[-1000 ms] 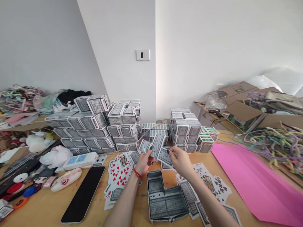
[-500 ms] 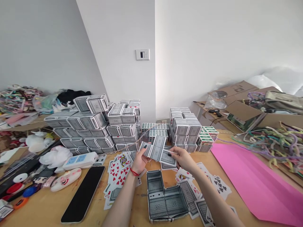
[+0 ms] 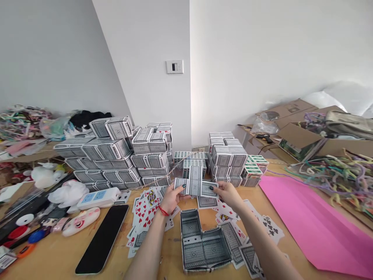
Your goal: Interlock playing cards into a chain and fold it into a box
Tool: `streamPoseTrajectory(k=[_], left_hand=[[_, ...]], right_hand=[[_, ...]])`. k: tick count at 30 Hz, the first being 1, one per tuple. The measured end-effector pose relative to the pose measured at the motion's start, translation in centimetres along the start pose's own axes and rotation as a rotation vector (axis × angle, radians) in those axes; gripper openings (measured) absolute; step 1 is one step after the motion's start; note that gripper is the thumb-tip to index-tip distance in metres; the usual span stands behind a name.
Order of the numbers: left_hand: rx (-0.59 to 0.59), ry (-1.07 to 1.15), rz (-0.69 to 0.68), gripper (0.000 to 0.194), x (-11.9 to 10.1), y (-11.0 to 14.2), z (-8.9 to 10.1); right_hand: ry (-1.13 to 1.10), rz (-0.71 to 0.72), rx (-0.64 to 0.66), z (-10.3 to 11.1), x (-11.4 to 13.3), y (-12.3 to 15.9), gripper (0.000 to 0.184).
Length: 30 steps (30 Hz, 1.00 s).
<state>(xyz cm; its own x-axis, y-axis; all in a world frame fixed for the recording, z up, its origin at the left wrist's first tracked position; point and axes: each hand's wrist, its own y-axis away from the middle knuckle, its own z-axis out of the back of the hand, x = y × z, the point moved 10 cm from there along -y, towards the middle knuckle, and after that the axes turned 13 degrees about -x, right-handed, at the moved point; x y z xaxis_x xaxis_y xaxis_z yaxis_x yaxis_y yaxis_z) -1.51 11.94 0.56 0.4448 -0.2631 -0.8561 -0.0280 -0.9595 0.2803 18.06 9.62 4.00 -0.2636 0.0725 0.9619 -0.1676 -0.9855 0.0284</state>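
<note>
My left hand (image 3: 172,199) pinches the left end of a T-shaped set of patterned playing cards (image 3: 195,182), thumb on top. On the other side, my right hand (image 3: 229,194) grips the card (image 3: 209,189) at the right end of that set. The cards show grey-and-white backs and are held above the table. Just below my hands an L-shaped open box made of cards (image 3: 205,249) rests on the wood. Loose cards (image 3: 147,210) lie face up by my left forearm, and more cards (image 3: 233,237) are spread under my right forearm.
Stacked card blocks (image 3: 116,151) rise at the back left, with another stack (image 3: 227,155) at the back right. A black phone (image 3: 101,239) and a white power strip (image 3: 99,197) lie left. Pink paper (image 3: 314,225) covers the right side, near pipe cleaners (image 3: 346,175).
The right-hand card has swung up level and now sits against the upright card. The whole set has turned straighter and faces me more squarely.
</note>
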Motion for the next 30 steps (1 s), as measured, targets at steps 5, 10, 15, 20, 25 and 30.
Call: streamPoseTrajectory(k=[5,10,15,20,25,30], left_hand=[[0.006,-0.043,0.038,0.024,0.5,0.1,0.0],[0.007,-0.055,0.039,0.024,0.6,0.0,-0.1],[0.012,-0.059,0.027,0.027,0.6,0.0,-0.2],[0.012,-0.073,0.013,0.029,0.5,0.0,-0.1],[0.001,-0.1,0.011,0.035,0.4,0.0,0.2],[-0.012,-0.126,-0.015,0.029,0.3,0.0,0.2]], right_hand=[[-0.006,0.023,-0.03,0.2,0.0,-0.3,0.03],[-0.043,0.016,-0.026,-0.2,-0.7,-0.5,0.035],[-0.075,-0.008,0.0,-0.5,-1.0,-0.4,0.038],[-0.079,0.007,0.036,-0.8,-1.1,-0.5,0.038],[-0.032,0.072,0.021,-0.4,-0.4,-0.5,0.032],[0.017,0.084,0.034,-0.1,-0.3,-0.5,0.032]])
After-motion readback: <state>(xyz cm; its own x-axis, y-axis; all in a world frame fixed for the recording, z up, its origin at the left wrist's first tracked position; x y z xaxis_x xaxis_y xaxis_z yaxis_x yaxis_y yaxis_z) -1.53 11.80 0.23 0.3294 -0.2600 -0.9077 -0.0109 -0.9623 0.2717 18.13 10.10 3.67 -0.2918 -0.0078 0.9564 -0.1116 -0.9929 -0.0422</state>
